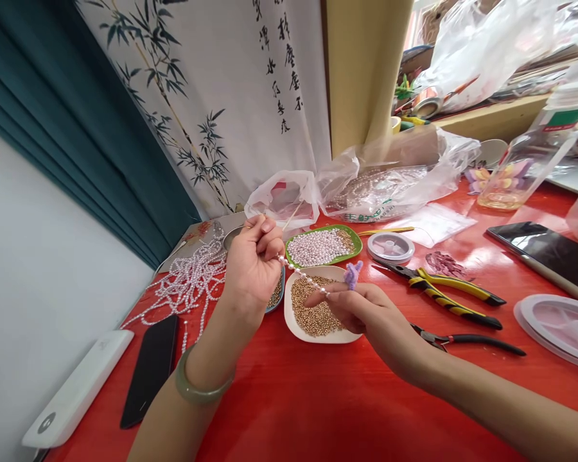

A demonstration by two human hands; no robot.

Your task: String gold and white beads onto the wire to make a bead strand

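My left hand [254, 260], with a green bangle [200, 385] on its wrist, is pinched shut on the upper end of a short strand of white pearls [301, 274]. My right hand [366, 314] holds the strand's lower end between thumb and fingers, and a small purple fuzzy piece [352, 274] sticks up from its fingertips. Both hands hover over a white dish of small gold beads [313, 308]. Just behind it sits a green dish of white pearls [320, 246].
Finished pearl strands [187, 282] lie at the left of the red table [318, 398]. Yellow-handled pliers [443, 295] and black-handled pliers [467, 339] lie right of my hands. A spool [390, 246], phones [150, 369], plastic bags [390, 179] and a clear lid [559, 327] surround them.
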